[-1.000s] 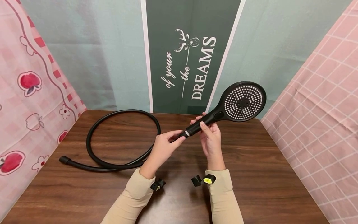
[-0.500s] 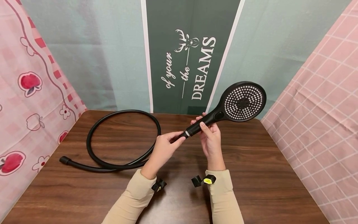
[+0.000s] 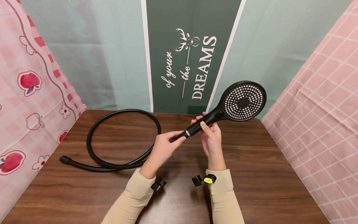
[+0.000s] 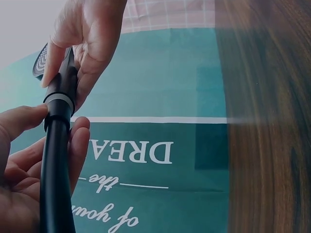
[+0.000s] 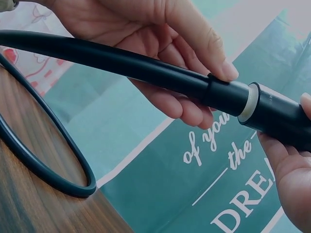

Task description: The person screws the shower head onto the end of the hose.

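My right hand (image 3: 211, 140) grips the handle of a black shower head (image 3: 244, 101), which is tilted up to the right with its dotted spray face toward me. Thumb and fingers of my left hand (image 3: 163, 149) pinch the end fitting of a black shower hose (image 3: 123, 110) at the bottom of that handle. Between fitting and handle a pale ring (image 5: 249, 103) shows in the right wrist view. From the left hand the hose runs down and lies in a loop on the table. In the left wrist view, both hands hold the joined parts in one line.
The loose end of the hose, a wider black fitting (image 3: 65, 160), lies at the left on the brown wooden table (image 3: 251, 186). A green cloth with white lettering (image 3: 193, 18) hangs behind, and pink patterned cloths (image 3: 332, 102) stand at both sides.
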Tool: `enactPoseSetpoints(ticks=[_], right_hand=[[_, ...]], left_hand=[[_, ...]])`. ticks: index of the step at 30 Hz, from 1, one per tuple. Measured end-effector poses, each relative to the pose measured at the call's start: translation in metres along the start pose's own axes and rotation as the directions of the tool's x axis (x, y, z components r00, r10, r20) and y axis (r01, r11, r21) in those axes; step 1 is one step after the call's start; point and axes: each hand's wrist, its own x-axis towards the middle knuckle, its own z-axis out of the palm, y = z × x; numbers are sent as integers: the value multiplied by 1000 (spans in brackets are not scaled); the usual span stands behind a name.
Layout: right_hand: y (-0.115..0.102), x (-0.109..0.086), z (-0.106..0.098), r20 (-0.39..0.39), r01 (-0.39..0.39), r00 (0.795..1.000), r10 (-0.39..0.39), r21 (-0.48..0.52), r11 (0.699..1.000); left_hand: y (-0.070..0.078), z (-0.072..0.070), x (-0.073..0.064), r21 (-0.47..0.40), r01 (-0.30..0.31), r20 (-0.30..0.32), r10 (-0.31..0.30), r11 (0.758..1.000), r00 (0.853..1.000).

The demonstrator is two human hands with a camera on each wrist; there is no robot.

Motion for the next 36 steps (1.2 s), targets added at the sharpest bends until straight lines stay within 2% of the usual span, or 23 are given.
enactPoseSetpoints(ticks=[10, 23, 36], right_hand=[[1, -1, -1, 14, 2, 1000, -2, -9, 1000], [1, 0, 0, 16, 2, 1000, -1, -21, 1000], [0, 1, 2, -11, -20, 1000, 20, -35, 999]], left_hand=[[0, 1, -2, 15, 10, 4, -10, 1000, 1000], [1, 3, -2, 28, -19, -22, 19, 999, 1000], [1, 1, 1, 38, 13, 25, -14, 999, 1000]])
